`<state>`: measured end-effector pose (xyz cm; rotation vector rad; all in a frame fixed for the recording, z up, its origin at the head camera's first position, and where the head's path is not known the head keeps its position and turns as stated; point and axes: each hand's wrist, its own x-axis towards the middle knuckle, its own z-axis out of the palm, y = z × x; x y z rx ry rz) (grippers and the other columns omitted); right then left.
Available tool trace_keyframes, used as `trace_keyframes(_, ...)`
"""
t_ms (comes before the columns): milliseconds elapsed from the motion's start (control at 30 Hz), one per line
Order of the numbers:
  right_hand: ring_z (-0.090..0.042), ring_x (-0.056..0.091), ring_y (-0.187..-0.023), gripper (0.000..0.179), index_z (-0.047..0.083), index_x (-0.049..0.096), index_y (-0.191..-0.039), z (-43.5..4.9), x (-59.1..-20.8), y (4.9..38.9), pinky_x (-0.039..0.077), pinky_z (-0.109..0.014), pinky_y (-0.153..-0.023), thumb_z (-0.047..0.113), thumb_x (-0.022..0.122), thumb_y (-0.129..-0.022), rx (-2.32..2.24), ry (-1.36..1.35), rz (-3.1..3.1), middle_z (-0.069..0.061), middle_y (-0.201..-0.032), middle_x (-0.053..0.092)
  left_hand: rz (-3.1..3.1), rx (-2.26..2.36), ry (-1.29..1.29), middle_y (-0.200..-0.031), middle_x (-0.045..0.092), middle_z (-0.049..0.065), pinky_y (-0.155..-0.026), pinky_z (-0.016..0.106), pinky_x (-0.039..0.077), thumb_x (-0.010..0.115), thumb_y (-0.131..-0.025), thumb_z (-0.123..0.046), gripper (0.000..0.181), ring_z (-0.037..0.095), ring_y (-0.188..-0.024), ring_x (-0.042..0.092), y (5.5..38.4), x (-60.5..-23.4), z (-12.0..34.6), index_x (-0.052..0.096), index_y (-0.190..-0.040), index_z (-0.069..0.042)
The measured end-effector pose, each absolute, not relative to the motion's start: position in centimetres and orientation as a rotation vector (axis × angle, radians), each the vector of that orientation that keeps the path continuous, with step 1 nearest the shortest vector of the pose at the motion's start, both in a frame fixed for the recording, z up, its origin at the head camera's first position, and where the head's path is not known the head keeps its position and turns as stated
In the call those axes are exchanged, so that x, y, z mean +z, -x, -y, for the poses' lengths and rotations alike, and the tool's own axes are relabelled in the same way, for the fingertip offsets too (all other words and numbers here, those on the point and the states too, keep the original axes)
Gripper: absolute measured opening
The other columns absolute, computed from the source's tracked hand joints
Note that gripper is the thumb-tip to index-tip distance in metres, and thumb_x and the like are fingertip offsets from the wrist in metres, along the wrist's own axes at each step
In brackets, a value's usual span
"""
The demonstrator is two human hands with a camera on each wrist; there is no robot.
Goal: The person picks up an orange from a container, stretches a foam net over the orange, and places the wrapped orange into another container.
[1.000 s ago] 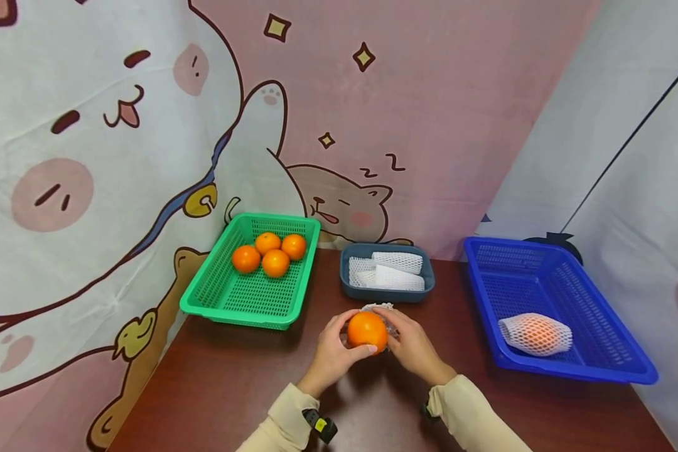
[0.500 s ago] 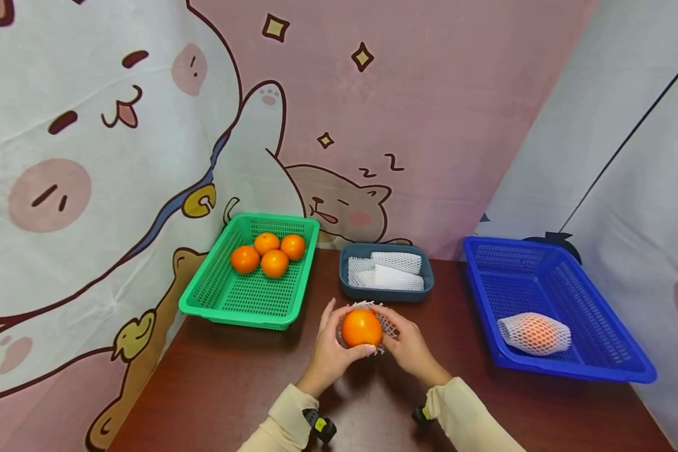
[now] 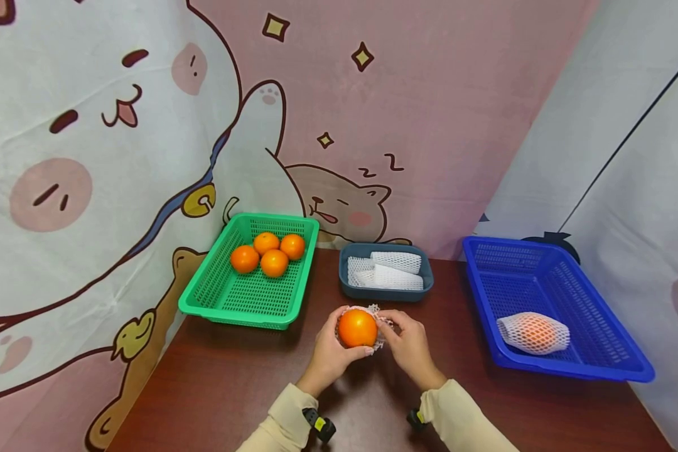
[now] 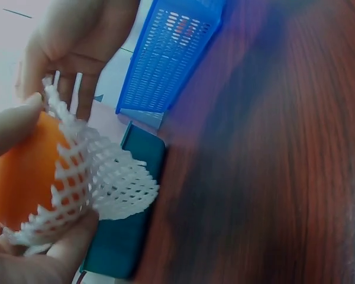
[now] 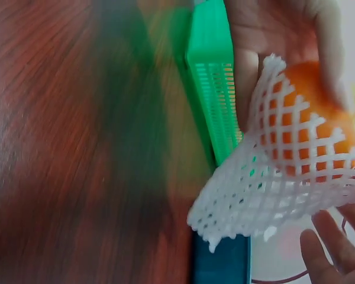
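Note:
An orange [image 3: 357, 328] is gripped in my left hand [image 3: 326, 356], its thumb across the near side and its fingers round the far side. A white foam net sleeve [image 5: 242, 198] covers part of the orange, and its loose end flares out in the right wrist view. My right hand [image 3: 414, 351] pinches the sleeve's edge beside the orange with thumb and index finger. In the left wrist view the orange's bare side [image 4: 26, 168] faces the left thumb, while the net [image 4: 121, 183] hangs off the other side.
A green basket [image 3: 243, 317] with several oranges stands at the left. Behind the hands, a grey-blue tub [image 3: 387, 295] holds several foam sleeves [image 3: 398, 277]. The blue basket [image 3: 570, 370] on the right contains one sleeved orange [image 3: 533, 334]. Brown tabletop [image 3: 231, 383] lies beneath.
The orange and left hand have shifted slightly left. The right hand's fingers have moved from beside the orange to the sleeve's edge, and more net shows round the fruit.

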<state>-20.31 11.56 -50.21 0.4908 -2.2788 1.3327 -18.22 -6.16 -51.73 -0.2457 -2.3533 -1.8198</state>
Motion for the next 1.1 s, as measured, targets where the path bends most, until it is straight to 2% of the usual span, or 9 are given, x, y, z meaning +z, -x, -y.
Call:
trace_keyframes(67,-0.015,0.065,-0.083,0.017,0.010,0.075,-0.094,-11.1,-50.1,20.1,0.051,-0.017,-0.072,0.000,0.077,-0.080,1.337,-0.507,2.236,0.003,-0.095,0.071,2.370,-1.748,0.248,-0.131,0.054,0.004,-0.096,0.047,0.043,0.091,-0.065,-0.028,0.090,0.023,-0.110,0.054,18.3,-51.9,6.2,0.044,-0.139,-0.009)
trace_keyframes(233,-0.019,0.064,-0.097,0.017,0.010,0.075,-0.095,-10.0,-49.7,19.2,0.050,-0.016,-0.081,0.002,0.077,-0.081,1.374,-0.599,2.190,-0.002,-0.105,0.069,2.395,-1.663,0.228,-0.129,0.055,0.004,-0.096,0.045,0.044,0.092,-0.064,-0.026,0.092,0.022,-0.109,0.056,18.4,-52.2,6.2,0.042,-0.140,-0.011)
trace_keyframes(333,-0.021,0.062,-0.100,0.016,0.010,0.074,-0.094,-9.6,-49.6,19.0,0.050,-0.018,-0.082,0.001,0.077,-0.081,1.385,-0.597,2.179,-0.005,-0.107,0.069,2.382,-1.734,0.210,-0.133,0.053,0.008,-0.098,0.045,0.043,0.091,-0.066,-0.025,0.098,0.025,-0.113,0.055,18.3,-52.1,6.3,0.035,-0.145,-0.012)
trace_keyframes(433,-0.023,0.064,-0.095,0.017,0.006,0.073,-0.091,-9.5,-49.4,18.9,0.052,-0.019,-0.078,-0.005,0.076,-0.079,1.422,-0.542,2.137,-0.008,-0.104,0.069,2.319,-1.872,0.203,-0.138,0.049,0.013,-0.101,0.046,0.042,0.087,-0.072,-0.024,0.097,0.028,-0.117,0.053,18.2,-51.9,6.5,0.030,-0.149,-0.009)
trace_keyframes(600,-0.034,0.065,-0.087,0.015,-0.005,0.068,-0.090,-9.4,-48.0,18.5,0.054,-0.022,-0.076,-0.014,0.072,-0.078,1.516,-0.509,2.059,-0.020,-0.100,0.068,2.150,-2.109,0.188,-0.136,0.051,0.019,-0.095,0.038,0.046,0.076,-0.083,-0.016,0.073,0.029,-0.114,0.056,18.1,-51.8,6.7,0.038,-0.143,0.002)
trace_keyframes(700,-0.037,0.065,-0.089,0.012,-0.010,0.066,-0.093,-9.5,-47.2,18.1,0.054,-0.024,-0.077,-0.013,0.070,-0.081,1.612,-0.479,2.056,-0.026,-0.103,0.066,2.101,-2.184,0.158,-0.133,0.054,0.017,-0.090,0.031,0.049,0.074,-0.086,-0.013,0.063,0.028,-0.110,0.057,18.2,-51.7,6.7,0.045,-0.140,0.001)
trace_keyframes(867,-0.035,0.066,-0.091,0.010,-0.011,0.064,-0.094,-9.7,-46.9,18.0,0.054,-0.024,-0.077,-0.011,0.067,-0.084,1.723,-0.408,2.054,-0.028,-0.106,0.065,2.032,-2.229,0.202,-0.136,0.052,0.014,-0.093,0.032,0.047,0.072,-0.086,-0.006,0.061,0.031,-0.115,0.055,18.4,-51.8,6.7,0.045,-0.141,-0.003)
trace_keyframes(1000,-0.031,0.065,-0.094,0.008,-0.010,0.064,-0.093,-9.7,-47.0,17.9,0.054,-0.023,-0.077,-0.010,0.067,-0.085,1.787,-0.387,2.035,-0.026,-0.107,0.066,1.925,-2.359,0.186,-0.139,0.047,0.014,-0.094,0.033,0.047,0.073,-0.085,-0.004,0.069,0.029,-0.117,0.054,18.3,-51.8,6.5,0.039,-0.144,-0.008)
trace_keyframes(1100,-0.028,0.064,-0.098,0.008,-0.010,0.063,-0.093,-9.6,-47.1,17.9,0.053,-0.023,-0.080,-0.009,0.066,-0.086,1.848,-0.383,2.018,-0.025,-0.109,0.066,1.827,-2.488,0.154,-0.139,0.046,0.015,-0.093,0.032,0.049,0.074,-0.085,-0.006,0.071,0.028,-0.116,0.055,18.3,-51.9,6.3,0.037,-0.145,-0.007)
